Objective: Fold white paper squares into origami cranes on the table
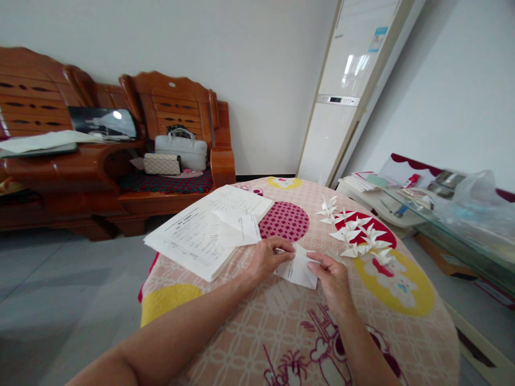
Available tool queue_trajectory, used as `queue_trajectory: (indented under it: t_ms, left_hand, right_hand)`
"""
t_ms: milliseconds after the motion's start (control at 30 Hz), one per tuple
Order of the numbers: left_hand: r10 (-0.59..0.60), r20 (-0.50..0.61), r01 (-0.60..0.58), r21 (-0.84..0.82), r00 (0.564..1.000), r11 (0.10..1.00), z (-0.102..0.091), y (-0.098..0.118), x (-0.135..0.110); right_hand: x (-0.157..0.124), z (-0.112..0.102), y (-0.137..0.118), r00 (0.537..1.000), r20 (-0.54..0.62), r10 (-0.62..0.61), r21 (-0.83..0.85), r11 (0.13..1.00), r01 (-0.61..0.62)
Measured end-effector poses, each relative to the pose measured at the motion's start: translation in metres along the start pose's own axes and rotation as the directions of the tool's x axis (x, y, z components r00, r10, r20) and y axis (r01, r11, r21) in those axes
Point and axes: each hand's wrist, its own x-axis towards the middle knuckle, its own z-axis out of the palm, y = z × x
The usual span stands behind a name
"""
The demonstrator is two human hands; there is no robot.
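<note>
Between my hands, low over the tablecloth, is a small folded sheet of white paper (pixel 302 272) with some print on it. My left hand (pixel 270 258) pinches its left side, thumb and fingers together. On its right edge my right hand (pixel 330 274) is closed, thumb and fingertips gripping the paper. To the left lies a stack of printed papers (pixel 193 236), with loose cut sheets (pixel 237 229) on its near right part. Several white folded paper cranes (pixel 358 233) sit in a group to the right, beyond my right hand.
A patterned cloth covers the round table (pixel 241 332). On the right, a glass shelf (pixel 450 225) holds a plastic bag (pixel 483 198) and papers. Behind stand wooden chairs (pixel 173 107) with a grey bag (pixel 183 150), and a tall white air conditioner (pixel 333 128).
</note>
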Motion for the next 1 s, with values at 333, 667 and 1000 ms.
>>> queue_trajectory:
  t_ms: [333,667,1000]
  left_hand:
    - [0.055,0.027,-0.057,0.115,0.998,0.992,0.003,-0.014,-0.001]
    - [-0.104,-0.004,0.103,-0.078,0.995,0.992,0.003,-0.009,0.000]
    - [-0.075,0.009,0.076,-0.118,0.997,0.990,0.005,0.006,-0.005]
  right_hand:
    - [0.003,-0.007,0.006,0.991,0.009,-0.135,-0.277,0.952,0.132]
    - [-0.004,-0.001,-0.001,0.977,0.157,-0.144,-0.376,0.906,0.194]
    - [-0.016,0.007,-0.016,0.873,0.293,-0.391,-0.716,0.515,0.471]
